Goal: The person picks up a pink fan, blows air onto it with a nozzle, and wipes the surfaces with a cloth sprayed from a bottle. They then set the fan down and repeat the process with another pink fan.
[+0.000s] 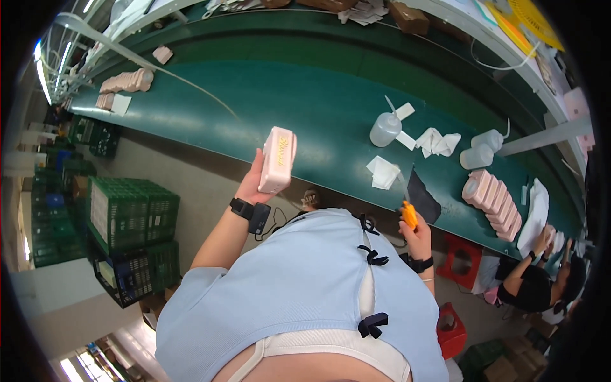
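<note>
Clasped: case (pixel 277 162) in left hand (pixel 253 183); orange tool (pixel 409 216) in right hand (pixel 417 238)

Left: closed about the case's lower end, at the near edge of the bench (pixel 305 86); we judge it held low to leave the long face exposed. Right: closed around the tool, apparently for control. Bottle (pixel 384 130) and white sheet (pixel 383 173): near the right hand, presumably for easy reach. Writing: gold lettering on the case; on the bottle, we can make out none.

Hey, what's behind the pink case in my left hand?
Green tabletop shows past the pink case; your left hand holds its lower left side. The case hides a patch of tabletop and part of that hand.
</note>
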{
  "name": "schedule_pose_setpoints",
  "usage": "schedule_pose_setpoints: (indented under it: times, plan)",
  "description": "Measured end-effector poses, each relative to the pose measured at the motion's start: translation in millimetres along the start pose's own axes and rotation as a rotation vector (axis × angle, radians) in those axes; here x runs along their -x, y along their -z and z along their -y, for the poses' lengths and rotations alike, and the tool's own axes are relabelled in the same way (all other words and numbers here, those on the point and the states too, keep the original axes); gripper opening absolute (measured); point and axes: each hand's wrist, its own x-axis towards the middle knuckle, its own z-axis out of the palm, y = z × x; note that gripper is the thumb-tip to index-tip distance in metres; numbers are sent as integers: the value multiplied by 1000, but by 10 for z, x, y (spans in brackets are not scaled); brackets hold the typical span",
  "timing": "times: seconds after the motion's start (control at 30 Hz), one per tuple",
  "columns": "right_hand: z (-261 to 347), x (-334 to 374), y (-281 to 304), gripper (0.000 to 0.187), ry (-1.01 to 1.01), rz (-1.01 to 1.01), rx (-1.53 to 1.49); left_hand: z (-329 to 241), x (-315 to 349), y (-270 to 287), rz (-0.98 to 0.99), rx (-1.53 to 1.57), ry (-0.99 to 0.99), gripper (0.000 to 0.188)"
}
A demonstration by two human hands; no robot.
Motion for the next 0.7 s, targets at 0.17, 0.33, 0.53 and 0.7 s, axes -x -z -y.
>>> schedule_pose_setpoints:
  times: [0.17, 0.33, 0.53, 0.7]
  plan:
    - [-1159, 256, 292, 30, 63, -792, -26, 173, -131, -402, 85, -538, -122, 52]
    - [-1629, 203, 518, 31, -305, -1036, -315, 321, -99, -757, 132, -768, -93, 50]
    - [-1957, -166, 527, 31, -197, -1140, -629, 509, -111, -848, 106, -854, -131, 50]
    - [-2146, -197, 670, 34, -188, -808, -932, 571, -52, -939, 49, -839, -119, 52]
